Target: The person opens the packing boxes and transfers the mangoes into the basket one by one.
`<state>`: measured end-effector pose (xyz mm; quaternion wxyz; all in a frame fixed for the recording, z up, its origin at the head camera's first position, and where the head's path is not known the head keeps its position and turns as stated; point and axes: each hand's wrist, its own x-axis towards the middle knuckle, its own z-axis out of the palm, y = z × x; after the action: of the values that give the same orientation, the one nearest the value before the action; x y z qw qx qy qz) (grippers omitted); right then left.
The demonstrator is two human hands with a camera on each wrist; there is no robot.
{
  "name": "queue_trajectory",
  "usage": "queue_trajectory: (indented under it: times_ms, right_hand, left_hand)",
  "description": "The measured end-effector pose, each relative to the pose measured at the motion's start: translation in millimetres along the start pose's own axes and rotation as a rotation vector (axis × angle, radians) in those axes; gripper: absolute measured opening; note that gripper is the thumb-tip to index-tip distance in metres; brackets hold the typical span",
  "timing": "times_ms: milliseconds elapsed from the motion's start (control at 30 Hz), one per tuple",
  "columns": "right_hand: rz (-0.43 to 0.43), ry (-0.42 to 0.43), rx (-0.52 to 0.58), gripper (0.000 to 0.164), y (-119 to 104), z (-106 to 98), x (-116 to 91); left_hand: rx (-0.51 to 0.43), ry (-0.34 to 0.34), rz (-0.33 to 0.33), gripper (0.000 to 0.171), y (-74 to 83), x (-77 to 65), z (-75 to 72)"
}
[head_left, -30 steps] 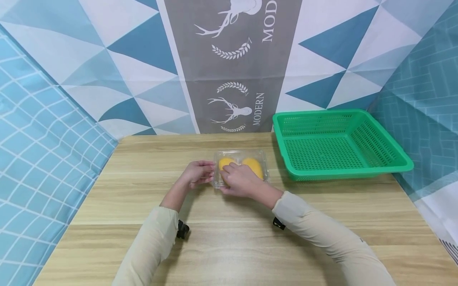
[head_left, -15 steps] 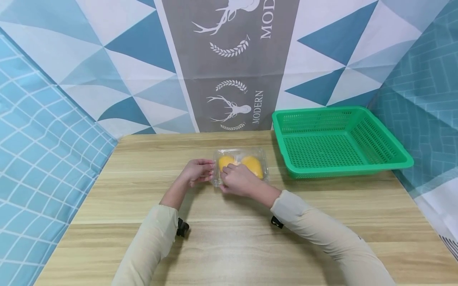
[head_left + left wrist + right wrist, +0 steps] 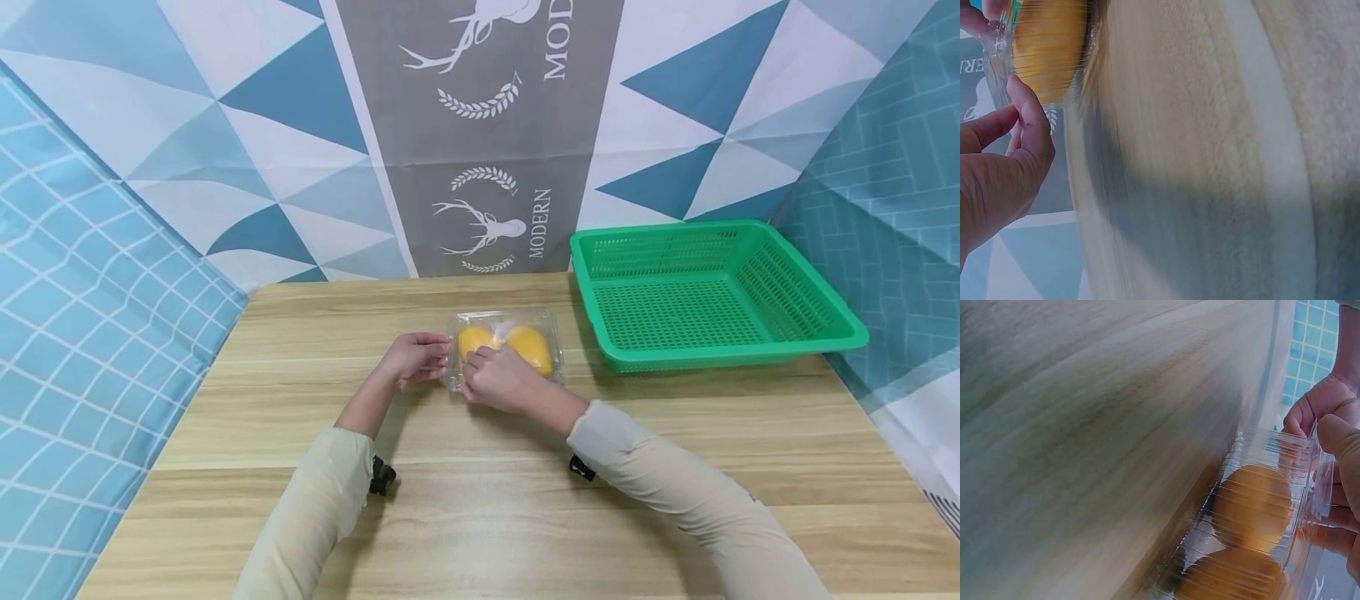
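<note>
- The clear plastic box (image 3: 502,317) sits toward the far middle of the wooden table (image 3: 450,517).
- Two rounded yellow pieces (image 3: 529,347) lie inside.
- My right hand (image 3: 498,379) pinches its near side.
- My left hand (image 3: 414,358) holds its left end.
- The green basket (image 3: 738,356) stands apart, to the right.

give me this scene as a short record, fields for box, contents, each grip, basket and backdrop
clear box: on the wooden table; lid fastening unclear
contents: two rounded yellow pieces
left grip: fingers touching the box's left side
right grip: pinching the box's near edge
green basket: right of the box, apart from it
backdrop: patterned, behind the table
</note>
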<state>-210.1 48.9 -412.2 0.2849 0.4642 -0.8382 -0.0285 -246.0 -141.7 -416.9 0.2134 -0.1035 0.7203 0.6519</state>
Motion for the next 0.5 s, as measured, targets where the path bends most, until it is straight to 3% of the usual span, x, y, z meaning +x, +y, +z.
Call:
queue_trajectory:
  times_ms: [200, 500]
  right_hand:
    - [0.009, 0.045, -0.017, 0.020, -1.0, 2.3, -1.3]
    - [0.034, -0.010, 0.026, 0.024, -1.0, -0.7, -1.6]
  left_hand:
    - [0.003, -0.004, 0.003, 0.034, -0.3, 0.2, 0.7]
    - [0.000, -0.006, 0.001, 0.035, -1.1, 0.1, -1.0]
